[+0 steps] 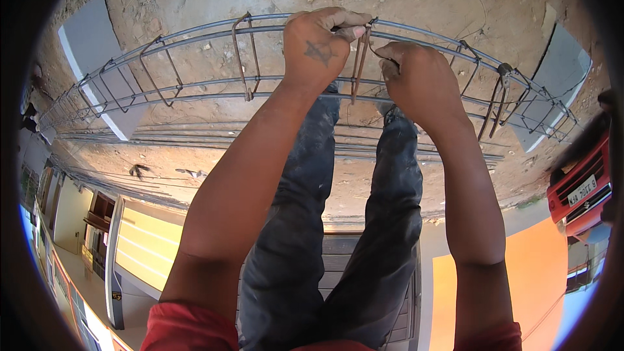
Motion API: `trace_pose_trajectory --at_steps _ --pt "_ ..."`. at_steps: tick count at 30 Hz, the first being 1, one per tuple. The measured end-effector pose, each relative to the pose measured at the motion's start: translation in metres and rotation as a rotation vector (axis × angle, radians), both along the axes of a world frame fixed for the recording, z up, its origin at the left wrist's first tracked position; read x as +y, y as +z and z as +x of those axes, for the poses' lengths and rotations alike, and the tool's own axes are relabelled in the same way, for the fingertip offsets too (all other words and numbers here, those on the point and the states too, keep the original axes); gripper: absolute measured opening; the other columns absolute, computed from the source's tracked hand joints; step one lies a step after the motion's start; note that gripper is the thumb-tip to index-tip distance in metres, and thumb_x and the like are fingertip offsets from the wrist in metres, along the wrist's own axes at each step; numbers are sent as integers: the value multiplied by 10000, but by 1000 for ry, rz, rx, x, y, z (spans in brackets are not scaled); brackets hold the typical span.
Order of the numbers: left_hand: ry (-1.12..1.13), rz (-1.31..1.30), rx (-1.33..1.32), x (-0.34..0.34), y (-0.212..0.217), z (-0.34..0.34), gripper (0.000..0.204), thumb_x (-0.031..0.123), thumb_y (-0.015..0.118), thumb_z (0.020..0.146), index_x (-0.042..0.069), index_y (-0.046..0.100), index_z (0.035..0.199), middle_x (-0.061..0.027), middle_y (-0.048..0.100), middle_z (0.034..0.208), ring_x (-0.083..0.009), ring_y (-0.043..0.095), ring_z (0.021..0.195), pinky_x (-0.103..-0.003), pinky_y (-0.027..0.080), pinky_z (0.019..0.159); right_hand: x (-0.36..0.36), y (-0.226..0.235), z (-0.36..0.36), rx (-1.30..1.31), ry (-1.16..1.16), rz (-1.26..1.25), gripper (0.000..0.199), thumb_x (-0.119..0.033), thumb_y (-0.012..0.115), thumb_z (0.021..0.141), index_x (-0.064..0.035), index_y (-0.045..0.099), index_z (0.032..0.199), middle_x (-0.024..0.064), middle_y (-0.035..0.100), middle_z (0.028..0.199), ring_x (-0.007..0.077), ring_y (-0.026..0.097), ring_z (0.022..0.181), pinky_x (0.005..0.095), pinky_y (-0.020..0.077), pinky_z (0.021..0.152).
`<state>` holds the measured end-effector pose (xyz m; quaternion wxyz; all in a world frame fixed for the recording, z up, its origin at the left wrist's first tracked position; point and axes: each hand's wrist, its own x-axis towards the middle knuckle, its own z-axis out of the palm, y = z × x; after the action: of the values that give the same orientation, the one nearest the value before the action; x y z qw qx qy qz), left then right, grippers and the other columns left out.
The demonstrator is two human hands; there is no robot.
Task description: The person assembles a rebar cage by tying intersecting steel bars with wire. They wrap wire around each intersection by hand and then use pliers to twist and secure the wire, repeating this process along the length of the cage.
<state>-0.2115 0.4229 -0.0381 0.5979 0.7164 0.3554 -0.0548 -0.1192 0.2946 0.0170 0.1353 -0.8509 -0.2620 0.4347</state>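
A long rebar cage (214, 82) of steel bars with square stirrups runs across in front of me, raised above the dirt. My left hand (318, 42) is closed at the far top bar, its fingertips pinched where a rusty stirrup (358, 68) meets that bar. Exactly what lies between those fingertips is hidden. Just to the right, my right hand (419, 77) is closed with thumb and forefinger on a thin, bent tie wire (376, 52) that reaches toward the same joint. Pincers (504, 70) hang on the cage farther right, handles downward.
Grey slabs (97, 45) (564, 68) stand under both ends of the cage. Loose rebar (214, 135) lies on the ground between the cage and the building. My legs (383, 175) are close behind the cage. A red vehicle (578, 188) is at the right.
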Motion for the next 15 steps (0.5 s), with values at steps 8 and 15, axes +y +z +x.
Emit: trace_pose_trajectory --at_steps 8,15 --pt "-209 92 9 14 4 0 234 174 817 713 104 759 929 -84 736 872 -255 665 869 -370 488 838 51 19 48 -137 562 41 64 -46 673 758 3 706 781 176 697 788 328 694 789 417 565 717" --pt "-137 65 76 17 6 0 209 229 776 783 58 740 898 -122 706 788 -271 651 703 -385 506 679 90 17 66 -190 630 463 104 -75 706 740 -26 717 831 128 709 848 284 688 770 386 556 720"
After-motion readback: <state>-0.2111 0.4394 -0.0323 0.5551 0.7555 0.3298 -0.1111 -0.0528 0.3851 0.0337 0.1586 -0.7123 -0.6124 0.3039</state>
